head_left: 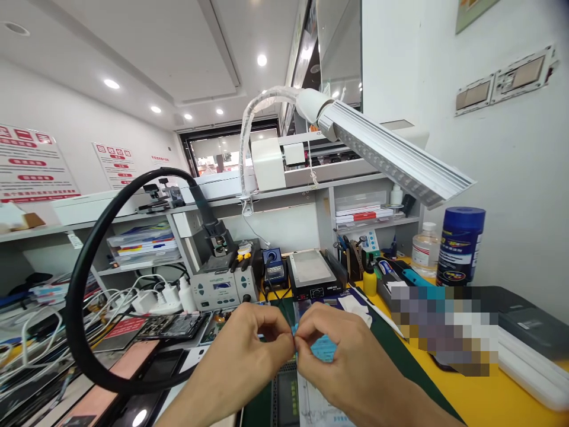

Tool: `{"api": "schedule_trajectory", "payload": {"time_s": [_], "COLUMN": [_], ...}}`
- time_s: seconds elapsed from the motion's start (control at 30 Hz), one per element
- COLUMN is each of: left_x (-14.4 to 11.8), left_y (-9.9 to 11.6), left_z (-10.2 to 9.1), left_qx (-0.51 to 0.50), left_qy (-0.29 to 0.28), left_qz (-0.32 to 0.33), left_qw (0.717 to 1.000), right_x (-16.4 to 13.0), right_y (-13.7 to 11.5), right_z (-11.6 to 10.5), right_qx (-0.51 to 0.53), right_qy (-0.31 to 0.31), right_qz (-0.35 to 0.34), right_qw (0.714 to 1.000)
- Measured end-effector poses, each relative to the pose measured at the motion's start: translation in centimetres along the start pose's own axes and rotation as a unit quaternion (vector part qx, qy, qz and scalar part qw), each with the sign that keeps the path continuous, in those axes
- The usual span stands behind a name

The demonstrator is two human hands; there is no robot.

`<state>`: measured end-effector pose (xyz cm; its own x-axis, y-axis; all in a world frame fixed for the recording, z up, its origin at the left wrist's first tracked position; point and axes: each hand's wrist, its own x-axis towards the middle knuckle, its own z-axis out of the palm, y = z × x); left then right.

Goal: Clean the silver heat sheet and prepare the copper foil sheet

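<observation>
My left hand (246, 353) and my right hand (340, 356) meet fingertip to fingertip over the workbench. Thumb and forefinger are pinched together on each, around something too small to name; a speck of blue shows between the tips. Below them, a dark flat panel with a meshed edge (287, 394) lies beside a printed paper sheet (320, 409). Light blue printed material (323, 350) shows through the loop of my right fingers. A green mat (384, 341) spreads beneath, partly hidden by both hands.
A black hose (73, 314) arcs across the left, above phone parts and cables. Behind my hands stand a soldering station (222, 290) and a hot plate (313, 270). A yellow bottle (369, 281) and a blue spray can (460, 249) are rightward; a lamp (395, 145) hangs overhead.
</observation>
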<state>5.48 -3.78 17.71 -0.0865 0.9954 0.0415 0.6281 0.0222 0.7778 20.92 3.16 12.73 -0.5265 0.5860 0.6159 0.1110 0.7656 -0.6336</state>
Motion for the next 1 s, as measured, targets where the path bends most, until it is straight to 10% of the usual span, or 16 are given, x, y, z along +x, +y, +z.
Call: {"api": "schedule_trajectory", "payload": {"time_s": [1.0], "left_x": [0.1], "left_y": [-0.7], "left_z": [0.4], "left_qx": [-0.085], "left_qy": [-0.004], "left_qz": [0.033], "left_qw": [0.996], "right_x": [1.0], "right_y": [-0.3], "right_z": [-2.3], "right_qx": [0.065], "right_qy": [-0.12], "right_qz": [0.08], "right_qw": [0.987]}}
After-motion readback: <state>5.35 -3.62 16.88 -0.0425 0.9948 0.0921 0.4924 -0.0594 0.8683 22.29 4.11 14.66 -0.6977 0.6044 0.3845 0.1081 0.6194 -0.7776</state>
